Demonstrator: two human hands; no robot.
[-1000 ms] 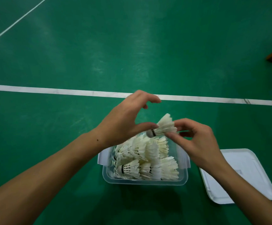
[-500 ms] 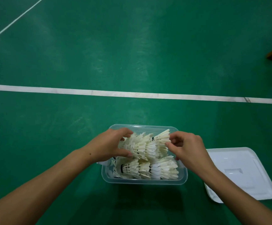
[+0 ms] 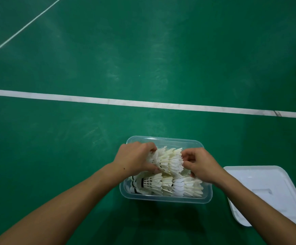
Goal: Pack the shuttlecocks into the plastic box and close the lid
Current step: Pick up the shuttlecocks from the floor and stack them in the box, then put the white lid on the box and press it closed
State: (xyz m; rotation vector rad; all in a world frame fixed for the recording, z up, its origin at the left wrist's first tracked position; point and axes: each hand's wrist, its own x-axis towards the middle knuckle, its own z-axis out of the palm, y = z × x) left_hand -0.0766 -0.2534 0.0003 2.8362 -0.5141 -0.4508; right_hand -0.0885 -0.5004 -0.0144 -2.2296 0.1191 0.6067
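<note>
Left hand [image 3: 134, 160] curled round the left end of the upper row of shuttlecocks [image 3: 168, 162], thumb beneath, fingers over the feather skirts. Right hand [image 3: 201, 165] curled at the right end of the same row, fingertips pinching the feathers. Both set just below centre of the frame, pressing the row down and inward from either end.

Shuttlecocks lying in the plastic box [image 3: 164, 198], clear-walled, lower centre of the frame, on the green court floor [image 3: 73, 156]. Second row of shuttlecocks nested nose-into-skirt along the near wall. Upper row standing proud of the rim; judged not yet low enough for the lid.

Lid [image 3: 260, 191], white, lying flat on the floor just beside the box, lower right of the frame, untouched.

Handling, as judged: very light, feathers springy yet brittle, easily bent or split under a hard squeeze. Best taken at the cork base or with broad, even pressure along the skirts. Box rigid but light, likely to slide on the smooth floor.

No brand or legible writing found; black bands on the cork bases only.

White court line [image 3: 143, 103] across mid-frame beyond the box.
</note>
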